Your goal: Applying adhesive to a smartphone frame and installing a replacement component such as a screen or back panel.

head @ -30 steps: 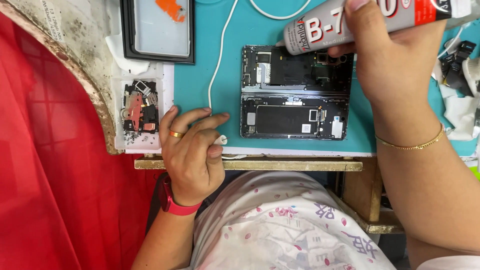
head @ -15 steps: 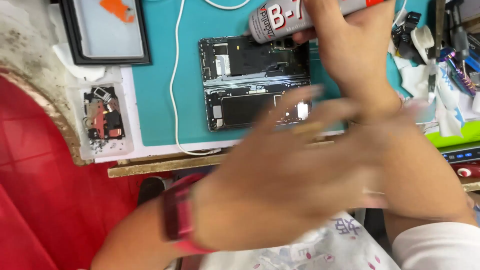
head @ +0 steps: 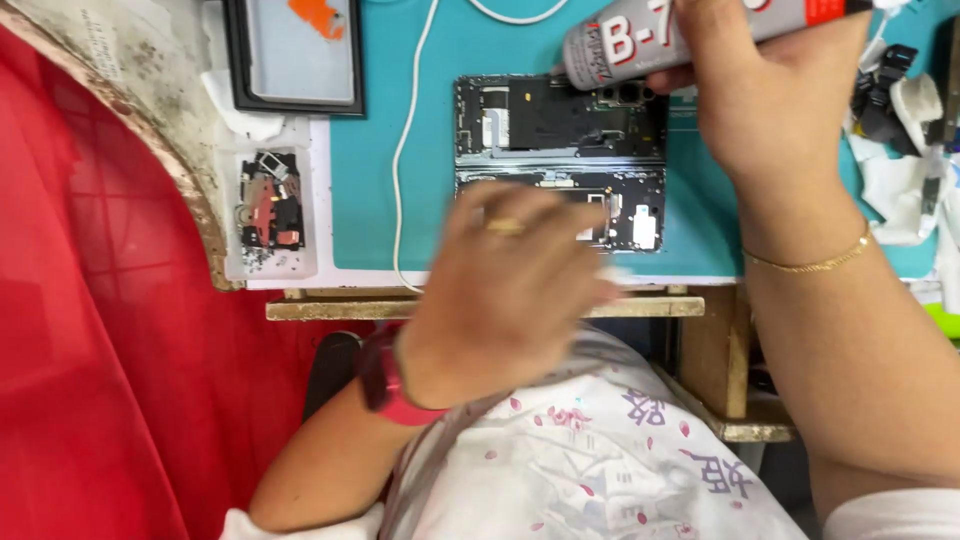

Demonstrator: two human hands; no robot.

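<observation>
A disassembled foldable phone [head: 560,115] lies open on the teal mat [head: 380,180], its dark inner boards showing. My right hand [head: 775,95] grips a grey adhesive tube [head: 615,45] at the phone's upper right corner, with the tube's blunt end towards the left. My left hand [head: 510,290], blurred by motion, hovers over the phone's lower half near the table's front edge. It wears a ring and a red wrist band. Whether it holds anything is hidden by the blur.
A white cable [head: 408,150] runs down the mat left of the phone. A small white tray [head: 235,215] of phone parts and a black-framed screen panel [head: 295,50] sit at the left. Tools and tissue [head: 900,120] crowd the right edge. Red cloth [head: 100,350] hangs at the left.
My left hand swept up from the table's front edge, crossed towards the right, and now sits over the phone's lower half. My right hand keeps the tube in place.
</observation>
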